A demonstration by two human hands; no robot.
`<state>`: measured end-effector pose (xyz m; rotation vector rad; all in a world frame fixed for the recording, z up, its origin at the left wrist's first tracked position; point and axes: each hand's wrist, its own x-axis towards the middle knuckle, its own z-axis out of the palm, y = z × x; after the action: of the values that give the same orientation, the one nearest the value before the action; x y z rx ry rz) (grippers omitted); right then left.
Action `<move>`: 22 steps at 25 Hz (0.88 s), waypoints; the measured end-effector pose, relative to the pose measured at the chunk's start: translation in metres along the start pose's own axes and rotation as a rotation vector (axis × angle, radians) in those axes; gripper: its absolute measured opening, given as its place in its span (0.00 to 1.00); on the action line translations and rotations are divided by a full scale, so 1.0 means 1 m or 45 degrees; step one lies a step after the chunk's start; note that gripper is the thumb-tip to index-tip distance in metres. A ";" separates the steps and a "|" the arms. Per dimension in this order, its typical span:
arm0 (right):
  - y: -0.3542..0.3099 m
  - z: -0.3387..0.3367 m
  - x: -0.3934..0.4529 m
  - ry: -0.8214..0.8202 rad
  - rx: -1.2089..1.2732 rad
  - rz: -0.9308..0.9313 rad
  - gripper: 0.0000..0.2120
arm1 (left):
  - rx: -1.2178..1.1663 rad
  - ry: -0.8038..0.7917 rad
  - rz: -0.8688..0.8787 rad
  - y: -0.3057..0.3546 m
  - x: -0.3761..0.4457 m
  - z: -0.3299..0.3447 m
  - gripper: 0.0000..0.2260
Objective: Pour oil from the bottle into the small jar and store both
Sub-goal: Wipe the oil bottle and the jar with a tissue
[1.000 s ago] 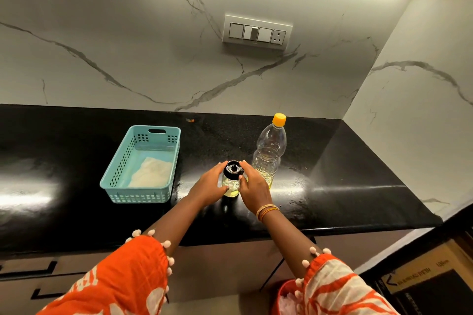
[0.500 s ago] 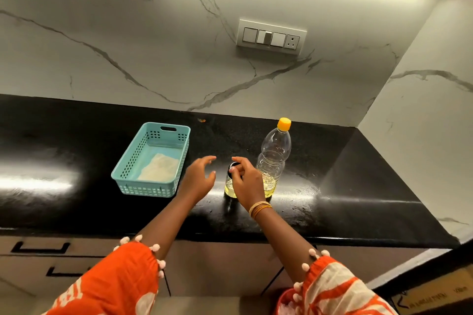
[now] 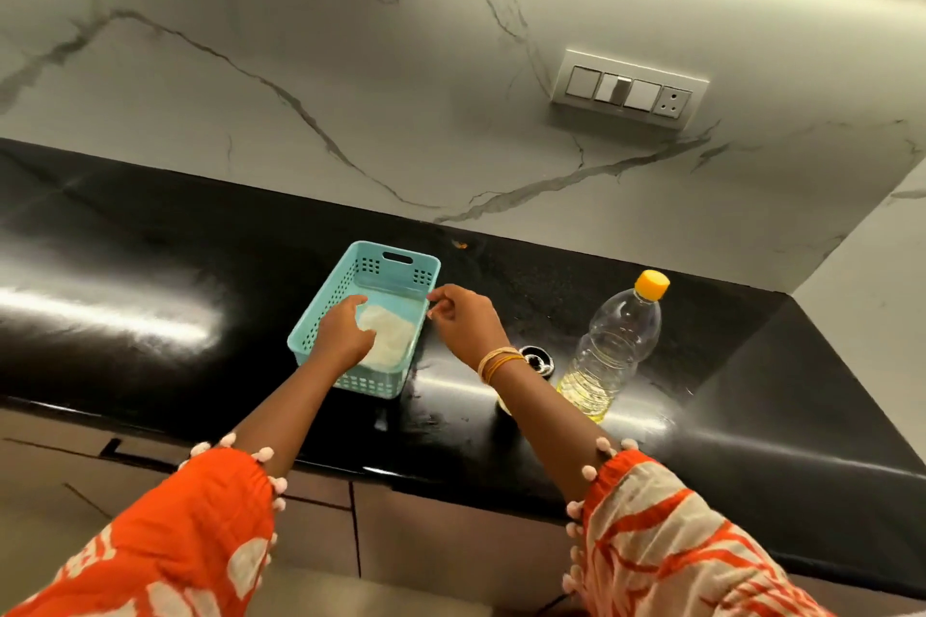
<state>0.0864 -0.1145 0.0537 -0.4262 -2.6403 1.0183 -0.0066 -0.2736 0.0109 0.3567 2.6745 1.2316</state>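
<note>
A clear plastic oil bottle (image 3: 614, 351) with an orange cap stands upright on the black counter, with yellow oil in its lower part. The small jar (image 3: 538, 361) with a black top stands just left of it, mostly hidden behind my right wrist. A turquoise basket (image 3: 325, 311) sits further left with a white cloth (image 3: 393, 333) inside. My left hand (image 3: 343, 333) reaches into the basket, over the cloth. My right hand (image 3: 466, 318) hovers at the basket's right rim, fingers loosely curled and holding nothing.
The black counter (image 3: 150, 276) runs along a marble wall and ends at a side wall on the right. A switch panel (image 3: 629, 89) is on the wall above. Drawers (image 3: 75, 481) lie below the counter's front edge.
Both hands have left the jar and moved left to the basket. The view has swung left, so bottle and jar now sit to the right.
</note>
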 end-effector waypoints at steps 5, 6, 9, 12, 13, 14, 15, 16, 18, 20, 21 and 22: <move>-0.018 0.044 0.062 -0.194 -0.560 -0.109 0.11 | 0.134 -0.233 -0.095 -0.025 0.054 -0.008 0.28; -0.018 0.052 0.074 -0.236 -0.659 -0.123 0.11 | 0.185 -0.289 -0.106 -0.027 0.064 -0.008 0.29; -0.014 0.074 0.096 -0.376 -0.964 -0.163 0.15 | 0.346 -0.425 -0.106 -0.030 0.080 -0.005 0.31; -0.009 0.089 0.114 -0.510 -1.149 -0.161 0.20 | 0.323 -0.444 -0.134 -0.032 0.095 0.000 0.28; -0.007 0.093 0.120 -0.559 -1.167 -0.150 0.22 | 0.296 -0.435 -0.141 -0.033 0.099 0.001 0.25; -0.006 0.097 0.124 -0.605 -1.169 -0.138 0.23 | 0.277 -0.433 -0.137 -0.035 0.104 0.002 0.22; -0.005 0.100 0.128 -0.639 -1.159 -0.127 0.23 | 0.266 -0.443 -0.135 -0.035 0.108 0.002 0.18; -0.003 0.102 0.130 -0.645 -1.138 -0.126 0.22 | 0.253 -0.454 -0.131 -0.036 0.110 0.003 0.16; -0.001 0.105 0.133 -0.585 -1.099 -0.145 0.18 | 0.223 -0.451 -0.117 -0.035 0.114 0.005 0.13; -0.001 0.104 0.135 -0.517 -1.057 -0.151 0.16 | 0.194 -0.360 -0.096 -0.030 0.114 0.007 0.12; -0.002 0.104 0.136 -0.504 -1.030 -0.147 0.15 | 0.164 -0.276 -0.065 -0.030 0.114 0.008 0.12; -0.003 0.103 0.136 -0.503 -0.996 -0.139 0.15 | 0.102 -0.203 -0.027 -0.030 0.114 0.009 0.12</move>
<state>-0.0761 -0.1284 0.0034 -0.2346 -3.3051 -0.0217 -0.1179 -0.2530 -0.0246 0.4178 2.5894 1.0454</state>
